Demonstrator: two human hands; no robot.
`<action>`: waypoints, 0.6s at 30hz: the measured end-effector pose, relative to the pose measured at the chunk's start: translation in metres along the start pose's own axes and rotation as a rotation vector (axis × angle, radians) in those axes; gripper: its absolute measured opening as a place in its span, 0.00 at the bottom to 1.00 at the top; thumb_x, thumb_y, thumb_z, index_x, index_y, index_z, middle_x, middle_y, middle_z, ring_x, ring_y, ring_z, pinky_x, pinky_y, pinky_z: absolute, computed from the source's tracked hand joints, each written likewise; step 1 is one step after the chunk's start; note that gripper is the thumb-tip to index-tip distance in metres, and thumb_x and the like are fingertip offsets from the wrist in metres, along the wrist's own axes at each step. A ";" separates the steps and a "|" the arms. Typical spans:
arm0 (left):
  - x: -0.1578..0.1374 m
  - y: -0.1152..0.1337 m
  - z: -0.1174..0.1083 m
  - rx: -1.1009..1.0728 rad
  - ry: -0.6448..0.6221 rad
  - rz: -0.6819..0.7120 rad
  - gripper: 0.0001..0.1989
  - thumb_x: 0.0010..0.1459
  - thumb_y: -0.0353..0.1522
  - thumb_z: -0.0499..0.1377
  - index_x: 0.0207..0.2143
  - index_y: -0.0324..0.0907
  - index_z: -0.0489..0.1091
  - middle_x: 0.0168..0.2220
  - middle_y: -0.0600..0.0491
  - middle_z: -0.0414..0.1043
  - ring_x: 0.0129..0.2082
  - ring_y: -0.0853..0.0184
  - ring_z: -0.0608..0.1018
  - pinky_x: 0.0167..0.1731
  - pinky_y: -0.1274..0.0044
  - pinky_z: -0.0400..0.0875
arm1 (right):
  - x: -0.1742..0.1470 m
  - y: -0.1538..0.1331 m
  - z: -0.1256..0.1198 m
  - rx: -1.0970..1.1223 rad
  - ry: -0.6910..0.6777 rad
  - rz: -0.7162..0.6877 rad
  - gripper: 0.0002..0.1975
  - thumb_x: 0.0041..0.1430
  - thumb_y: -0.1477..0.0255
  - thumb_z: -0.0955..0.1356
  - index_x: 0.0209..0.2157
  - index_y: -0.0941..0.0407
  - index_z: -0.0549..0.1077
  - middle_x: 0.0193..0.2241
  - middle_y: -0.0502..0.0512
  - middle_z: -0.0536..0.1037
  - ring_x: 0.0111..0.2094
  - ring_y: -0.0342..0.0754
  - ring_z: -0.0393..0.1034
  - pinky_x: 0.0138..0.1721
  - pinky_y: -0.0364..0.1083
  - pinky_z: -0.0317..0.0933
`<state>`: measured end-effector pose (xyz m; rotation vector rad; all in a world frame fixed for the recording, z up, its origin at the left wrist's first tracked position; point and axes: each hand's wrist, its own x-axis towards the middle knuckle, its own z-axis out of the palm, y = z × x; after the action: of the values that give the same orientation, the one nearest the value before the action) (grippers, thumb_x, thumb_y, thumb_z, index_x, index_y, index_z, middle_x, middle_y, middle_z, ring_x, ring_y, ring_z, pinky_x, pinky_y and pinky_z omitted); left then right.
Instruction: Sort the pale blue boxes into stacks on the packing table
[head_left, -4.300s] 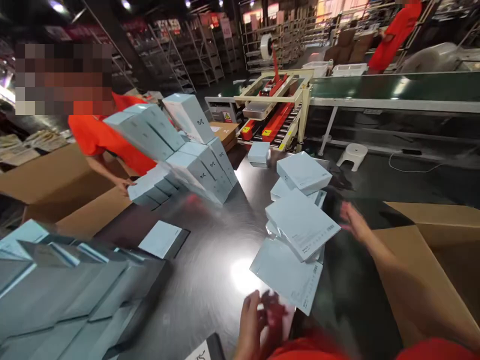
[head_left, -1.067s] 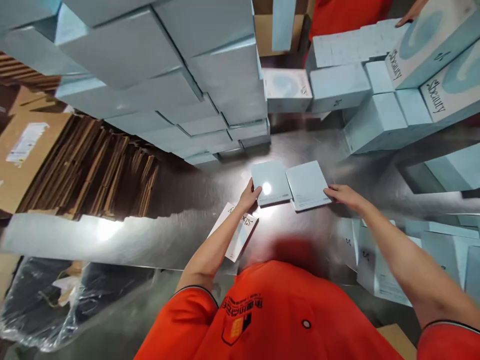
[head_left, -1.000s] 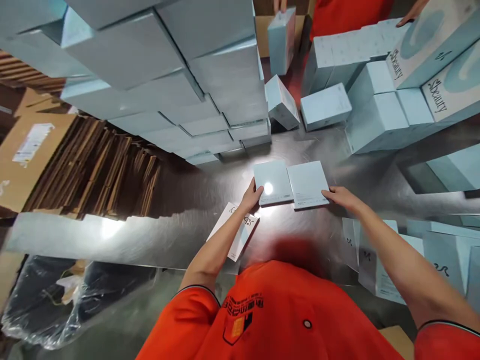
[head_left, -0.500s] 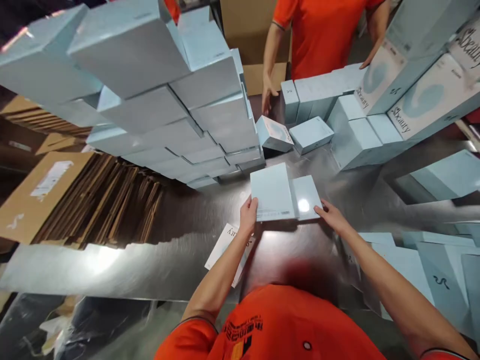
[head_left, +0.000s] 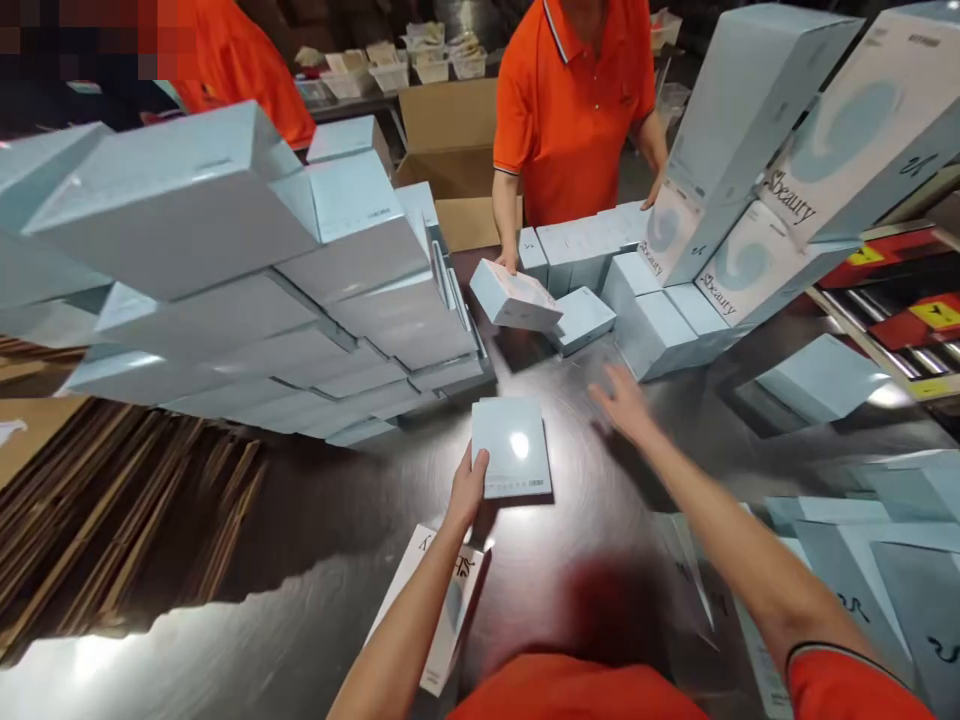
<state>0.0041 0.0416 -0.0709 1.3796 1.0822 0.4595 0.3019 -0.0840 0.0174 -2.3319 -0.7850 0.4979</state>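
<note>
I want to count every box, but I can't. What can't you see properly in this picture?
Head view only:
- Big stack of boxes: cut off by the left edge.
- Flat box under the left hand: glare washes out its top.
- Right hand: blurred, open above the table.
- White box: partly hidden by the left arm.

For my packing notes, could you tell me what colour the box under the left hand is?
Pale blue, best seen in the head view: box, left hand.

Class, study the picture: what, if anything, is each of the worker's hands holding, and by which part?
The left hand grips the flat pale-blue box at its near left corner. The right hand holds nothing; it is open above the table.
</note>
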 end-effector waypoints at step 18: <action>0.028 0.045 -0.007 0.548 0.004 -0.040 0.33 0.70 0.45 0.46 0.70 0.38 0.59 0.60 0.36 0.75 0.60 0.42 0.75 0.59 0.55 0.68 | 0.066 0.052 -0.143 0.501 0.280 0.134 0.23 0.45 0.72 0.76 0.47 0.59 0.82 0.36 0.54 0.78 0.32 0.43 0.65 0.36 0.44 0.62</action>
<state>0.0256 0.0769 -0.0376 1.8271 1.2931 0.1343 0.4461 -0.1366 0.0785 -1.9316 -0.3248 0.3614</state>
